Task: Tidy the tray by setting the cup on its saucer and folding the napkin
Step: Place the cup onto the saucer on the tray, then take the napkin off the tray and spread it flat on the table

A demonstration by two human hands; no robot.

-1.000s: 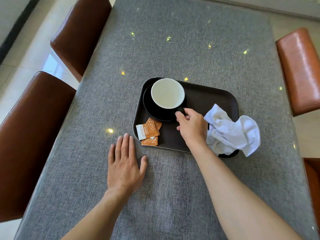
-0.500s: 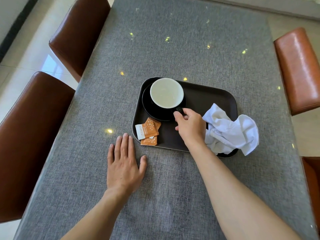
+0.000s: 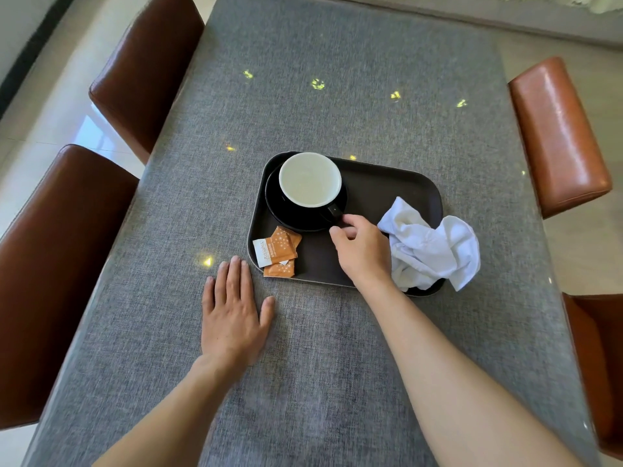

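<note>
A black cup [image 3: 310,178] with a white inside stands on its black saucer [image 3: 286,217] at the far left of the dark tray [image 3: 387,183]. The cup's handle [image 3: 334,210] points toward me. My right hand [image 3: 362,252] hovers just short of the handle, fingers loosely curled and holding nothing. A crumpled white napkin [image 3: 431,244] lies at the tray's right end, partly over the rim. My left hand [image 3: 232,308] rests flat on the table in front of the tray's near left corner, fingers spread.
Orange and white sugar packets [image 3: 278,252] lie in the tray's near left corner. The table [image 3: 337,79] has a grey cloth cover. Brown leather chairs stand at the left [image 3: 57,264] and right [image 3: 556,136] sides.
My right hand has let go of the cup's handle and drawn back a little toward me. The cup stays on the saucer. My left hand has not moved.
</note>
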